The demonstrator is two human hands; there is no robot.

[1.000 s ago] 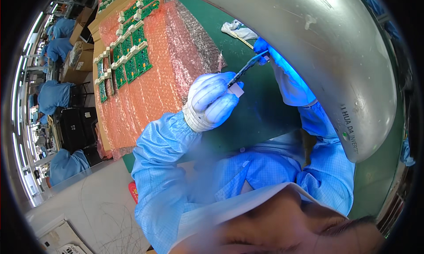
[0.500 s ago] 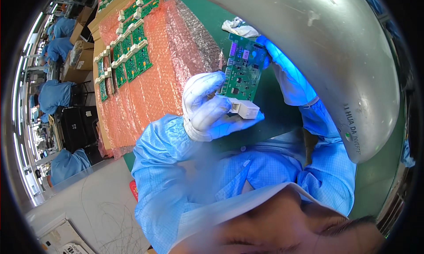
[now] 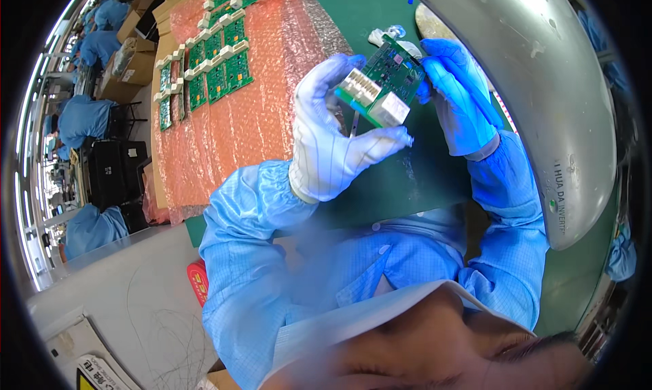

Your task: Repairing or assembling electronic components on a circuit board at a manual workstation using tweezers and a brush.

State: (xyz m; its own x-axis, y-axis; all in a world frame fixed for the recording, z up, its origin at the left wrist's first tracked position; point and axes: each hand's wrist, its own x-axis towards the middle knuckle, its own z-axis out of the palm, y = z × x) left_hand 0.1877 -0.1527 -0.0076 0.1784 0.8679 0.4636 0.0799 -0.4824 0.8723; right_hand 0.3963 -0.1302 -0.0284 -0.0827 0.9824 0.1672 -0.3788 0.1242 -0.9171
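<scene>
I hold the green circuit board [image 3: 406, 75] up near the upper middle of the frame, tilted, above the dark green tabletop [image 3: 387, 193]. My gloved right hand [image 3: 462, 98] pinches its right edge, while my gloved left hand [image 3: 322, 142] curves around the left and lower sides, forefinger at the upper-left edge and thumb by the lower corner — whether that thumb presses or merely hovers, I cannot tell. I judge the board light and stiff, with more of its weight toward the lower end, where the plain white block [image 3: 392, 109] and the slotted white connector [image 3: 360, 86] stand up. The small parts on its face look fragile, and bending could crack their joints, so the bare edges are the place to hold — or the sides of the sturdy-looking white block. Smooth edges may slip a little through glove fabric, so I'd favour a light, even pinch on opposite sides.
</scene>
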